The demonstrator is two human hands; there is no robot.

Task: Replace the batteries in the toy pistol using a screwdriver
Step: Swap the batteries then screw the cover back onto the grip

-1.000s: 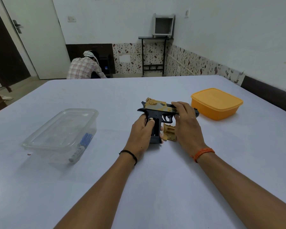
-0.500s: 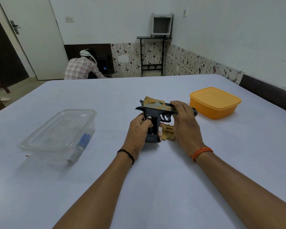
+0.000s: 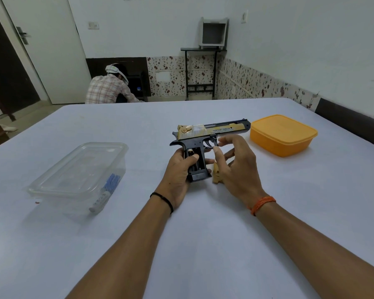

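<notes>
White table (image 3: 203, 244): left hand (image 3: 179, 169) grips toy pistol (image 3: 203, 137); right hand (image 3: 235, 167) loose, fingers spread.

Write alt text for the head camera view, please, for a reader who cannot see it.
A left hand grips the black grip of a gold toy pistol whose battery bay is open; the right hand hovers open beside it. On the white table stand a clear lidded box and an orange box.

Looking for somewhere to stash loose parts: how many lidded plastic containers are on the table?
2: a clear rectangular plastic container at the table's left, and an orange plastic container at the right, beyond the toy pistol.
</notes>
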